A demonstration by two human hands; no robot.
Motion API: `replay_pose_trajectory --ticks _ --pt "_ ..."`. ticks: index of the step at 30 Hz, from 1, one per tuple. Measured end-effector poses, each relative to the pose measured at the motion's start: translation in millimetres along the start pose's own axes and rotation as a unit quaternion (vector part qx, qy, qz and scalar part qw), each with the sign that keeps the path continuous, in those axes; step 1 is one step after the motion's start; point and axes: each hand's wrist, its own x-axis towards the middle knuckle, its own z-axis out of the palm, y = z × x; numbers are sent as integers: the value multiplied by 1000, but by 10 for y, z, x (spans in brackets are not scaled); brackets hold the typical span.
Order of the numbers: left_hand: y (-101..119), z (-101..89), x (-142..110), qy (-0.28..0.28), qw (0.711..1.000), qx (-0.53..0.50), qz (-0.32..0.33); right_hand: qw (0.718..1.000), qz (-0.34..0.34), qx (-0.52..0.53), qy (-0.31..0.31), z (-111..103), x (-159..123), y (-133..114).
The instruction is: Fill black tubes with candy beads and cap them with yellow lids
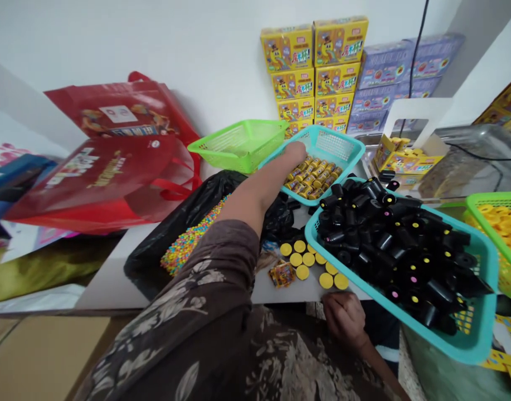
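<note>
My left arm stretches forward, and my left hand (296, 150) is over the far left part of a teal basket (351, 146); its fingers are hidden. In that basket, small yellow-and-brown printed cylinders (314, 177) lie in rows. At the table's near edge my right hand (345, 314) is curled into a fist, and whatever it may hold is out of sight. Just beyond it stand several round yellow-topped pieces (308, 259). A small pile of printed labels (282, 274) lies to their left. Colourful candy-like beads (192, 234) fill a black plastic bag (149, 264) beside my left arm.
A larger teal basket (487, 334) of black cylinders (401, 245) takes up the right. Behind are a green basket (238, 146), yellow boxes (314, 83), purple boxes (384, 78) and an opened display box (409, 161). Red bags (113, 161) stand left; yellow rings (501, 223) sit far right.
</note>
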Motion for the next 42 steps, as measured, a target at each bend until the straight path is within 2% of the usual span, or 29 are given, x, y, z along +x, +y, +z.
replay_pose_trajectory --ticks 5,7,11,17,20,23,25,28,31,35,38,42 --pt "221 -243 -384 28 995 95 -12 1000 -24 -18 -5 -29 -13 74" --pt "309 -321 -567 34 992 119 11 999 -38 -24 -2 -34 -26 105" --pt "442 -422 -1099 22 976 186 110 999 -28 -24 1 -38 -58 136" --pt "481 -463 -1969 -17 988 109 109 999 -22 -38 10 -23 -78 154" --pt "364 -392 -2381 14 985 95 143 999 11 -42 5 4 -101 172" --pt "86 -180 -2937 104 984 32 140 998 18 -52 10 9 -120 175" --pt "-162 14 -3323 158 983 11 92 999 15 -52 6 -1 -123 170" --pt "-508 266 -3715 146 989 21 25 998 40 -37 -13 -18 -106 157" --pt "-715 401 -3794 112 993 33 -9 996 84 -28 -20 -21 -55 131" --pt "-831 464 -3671 80 996 19 -23 991 127 -13 -32 -47 31 69" --pt "-890 507 -3594 92 994 -42 -35 992 119 -3 -36 -94 85 -6" --pt "-947 584 -3521 109 986 -119 -46 996 67 -16 -59 -98 184 -155"
